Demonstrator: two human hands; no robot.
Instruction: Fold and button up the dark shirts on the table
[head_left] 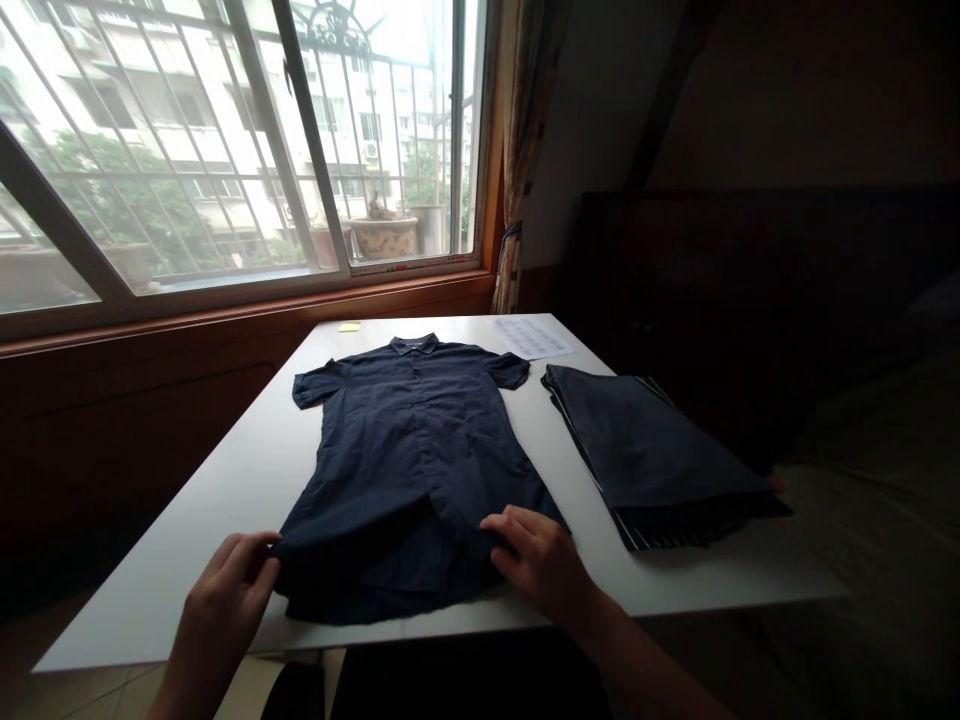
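A dark navy short-sleeved shirt [416, 440] lies front up on the white table [217, 490], its collar toward the window and both sleeves spread. At the lower left corner of its hem, my left hand [229, 590] pinches the cloth between thumb and fingers. My right hand [536, 560] grips the front hem right of the button placket. Between the two hands the left front panel is slightly raised and folded, and the inner back of the shirt shows below it.
To the right sits a stack of folded dark clothes [652, 440], some striped, reaching the table's right edge. A printed sheet [532, 337] and a yellow sticky note [349, 327] lie at the far edge. Beyond are a barred window [225, 150] and a tied curtain [517, 170].
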